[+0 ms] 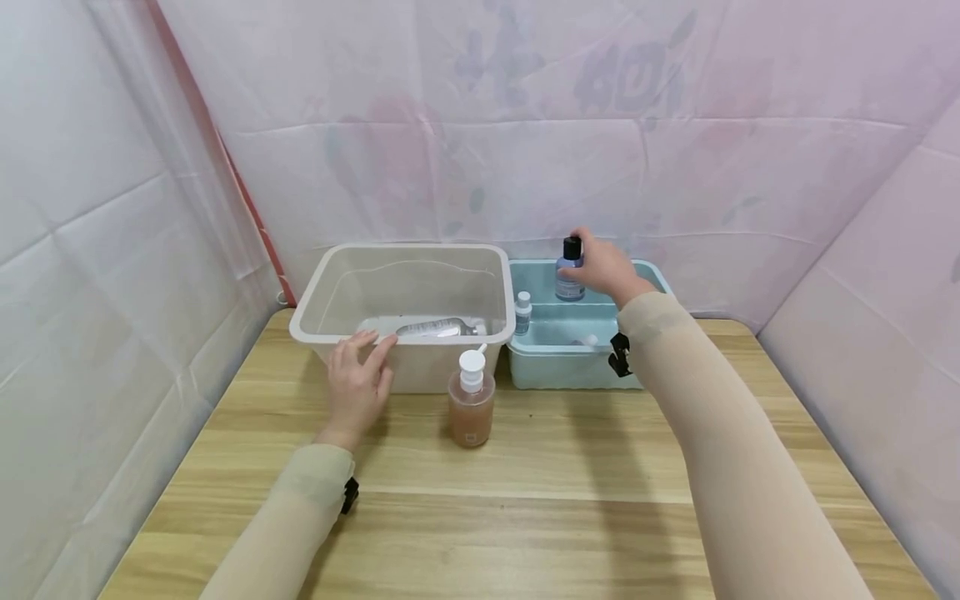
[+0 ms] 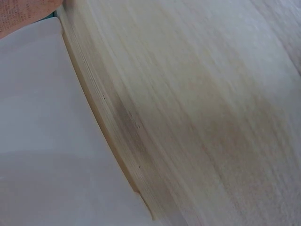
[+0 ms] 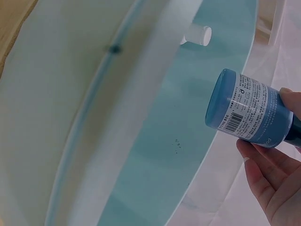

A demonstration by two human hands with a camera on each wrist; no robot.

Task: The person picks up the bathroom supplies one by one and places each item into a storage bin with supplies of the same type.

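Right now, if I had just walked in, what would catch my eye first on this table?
Probably the right hand lifting a blue bottle with a black cap above the pale blue bin at the back of the wooden table. Next, the big beige tub beside it, its rim touched by the left hand, and the pump bottle of pinkish liquid standing in front.

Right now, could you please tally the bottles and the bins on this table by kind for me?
Bottles: 5 - blue bottle gripped by the right hand, pump bottle, clear bottle lying in the beige bin, small white-capped bottle, and one only partly seen white cap.
Bins: 2 - beige bin touched by the left hand, teal bin.
Total: 7
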